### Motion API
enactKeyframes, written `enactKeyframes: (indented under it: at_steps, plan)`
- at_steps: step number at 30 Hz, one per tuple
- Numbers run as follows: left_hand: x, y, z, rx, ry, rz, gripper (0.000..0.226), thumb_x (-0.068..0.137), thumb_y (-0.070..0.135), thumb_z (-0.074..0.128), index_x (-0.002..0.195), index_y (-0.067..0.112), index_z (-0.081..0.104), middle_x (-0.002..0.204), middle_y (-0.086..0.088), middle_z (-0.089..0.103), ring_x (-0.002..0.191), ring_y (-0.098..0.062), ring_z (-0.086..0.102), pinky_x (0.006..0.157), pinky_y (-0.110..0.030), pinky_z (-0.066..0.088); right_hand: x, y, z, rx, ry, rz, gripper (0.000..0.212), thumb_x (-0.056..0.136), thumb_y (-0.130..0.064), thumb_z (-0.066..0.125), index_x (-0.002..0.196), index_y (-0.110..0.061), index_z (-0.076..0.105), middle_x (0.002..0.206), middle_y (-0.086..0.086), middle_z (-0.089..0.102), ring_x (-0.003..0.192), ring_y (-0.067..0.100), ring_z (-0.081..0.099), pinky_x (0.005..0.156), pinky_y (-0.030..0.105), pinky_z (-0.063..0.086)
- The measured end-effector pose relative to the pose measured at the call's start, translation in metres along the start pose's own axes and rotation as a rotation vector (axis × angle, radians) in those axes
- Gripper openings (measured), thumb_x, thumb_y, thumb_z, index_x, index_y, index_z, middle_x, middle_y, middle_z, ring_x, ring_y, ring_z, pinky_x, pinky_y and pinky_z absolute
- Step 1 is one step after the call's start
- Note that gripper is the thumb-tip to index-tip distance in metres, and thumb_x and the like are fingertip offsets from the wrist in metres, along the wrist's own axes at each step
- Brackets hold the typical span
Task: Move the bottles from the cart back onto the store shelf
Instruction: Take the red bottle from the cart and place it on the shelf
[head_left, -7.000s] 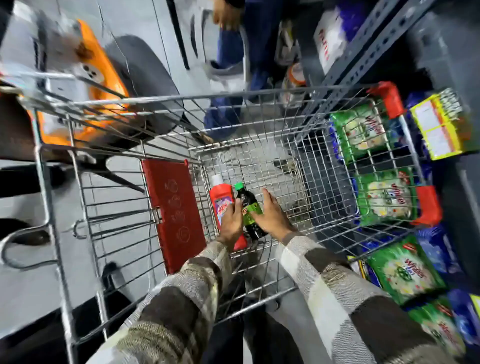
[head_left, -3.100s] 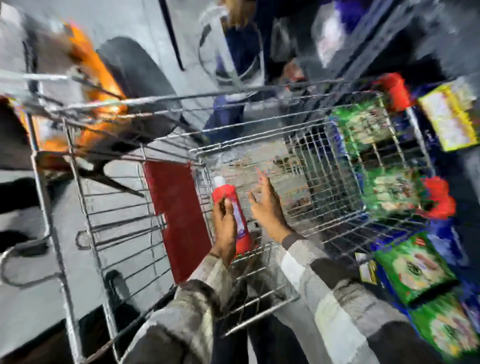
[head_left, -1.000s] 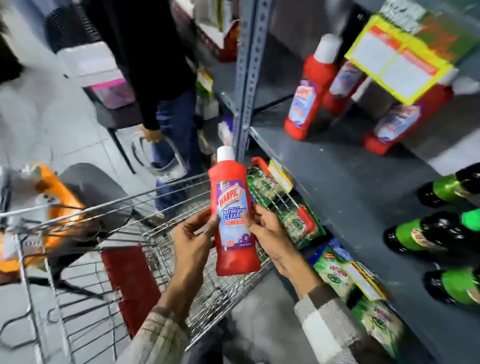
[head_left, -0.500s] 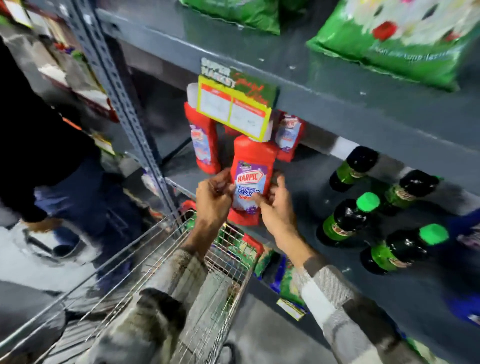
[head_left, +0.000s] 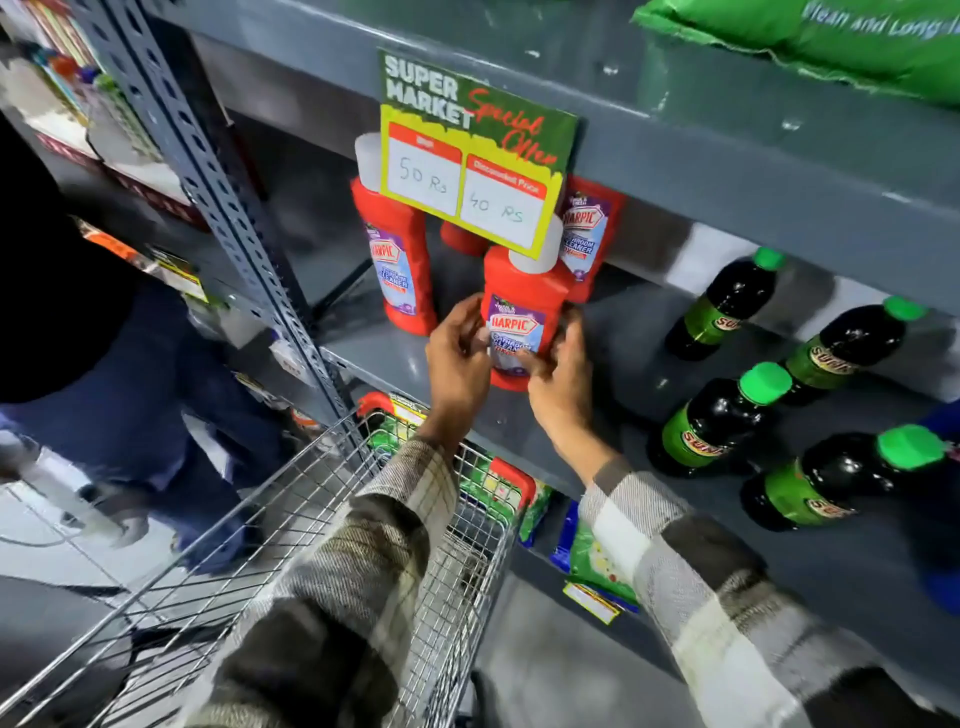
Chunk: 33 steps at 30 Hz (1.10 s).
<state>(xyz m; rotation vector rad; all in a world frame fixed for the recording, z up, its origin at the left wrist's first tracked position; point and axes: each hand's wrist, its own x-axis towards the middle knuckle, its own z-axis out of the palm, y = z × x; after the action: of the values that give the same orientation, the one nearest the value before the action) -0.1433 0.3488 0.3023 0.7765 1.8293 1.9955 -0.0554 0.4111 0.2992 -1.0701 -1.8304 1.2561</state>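
A red Harpic cleaner bottle (head_left: 519, 306) with a white cap stands upright near the front edge of the grey shelf (head_left: 613, 358). My left hand (head_left: 457, 358) grips its left side and my right hand (head_left: 561, 374) grips its right side. Other red Harpic bottles (head_left: 400, 260) stand behind it, partly hidden by a price sign. Several dark soda bottles with green caps (head_left: 722, 421) stand on the same shelf to the right. The wire cart (head_left: 291, 525) sits below my arms; its inside is mostly hidden by my sleeves.
A green and yellow special-offer sign (head_left: 467, 156) hangs from the shelf above. Green bags (head_left: 810, 36) lie on the top shelf. A grey perforated upright (head_left: 218, 182) stands left of the bottles. A person in dark clothes (head_left: 104, 364) stands at the left. Green packets (head_left: 592, 561) fill the shelf below.
Both hands have carried the red bottle up from the cart and forward, and it now rests on the shelf in front of the other red bottles. The view has drawn closer to the shelf.
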Motion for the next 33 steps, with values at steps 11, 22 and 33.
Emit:
enactKeyframes:
  at_steps: [11,22,33]
  plan:
    - [-0.014,-0.029,-0.023,0.010,0.036,-0.030,0.027,0.090,0.007,0.063,0.116,0.005,0.064,0.112,-0.009,0.072,0.101,-0.015,0.068,0.093,-0.036,0.057,-0.007,0.033,0.012,-0.036,-0.045,0.044,0.065,0.074,-0.007,0.069,0.130,-0.028,0.044,0.119,0.002,0.068,0.110,0.024,0.066,0.099,0.052,0.052]
    - [0.051,-0.066,-0.062,0.642,0.366,-0.170,0.107,0.062,0.057,0.076,0.146,0.011,0.027,0.146,-0.011,0.045,0.136,-0.033,0.039,0.109,-0.052,0.034,-0.006,0.063,0.035,-0.171,0.096,0.148,0.046,0.066,-0.016,0.084,0.107,-0.024,0.064,0.108,0.010,0.076,0.101,0.030,0.072,0.091,0.050,0.056]
    - [0.052,-0.072,-0.059,0.703,0.379,-0.144,0.085,0.068,0.051,0.074,0.136,0.012,0.042,0.137,-0.009,0.054,0.129,-0.031,0.043,0.102,-0.050,0.034,-0.009,0.046,0.041,-0.157,0.150,0.199,0.034,0.072,-0.015,0.081,0.103,-0.018,0.066,0.101,0.008,0.077,0.093,0.028,0.073,0.087,0.041,0.058]
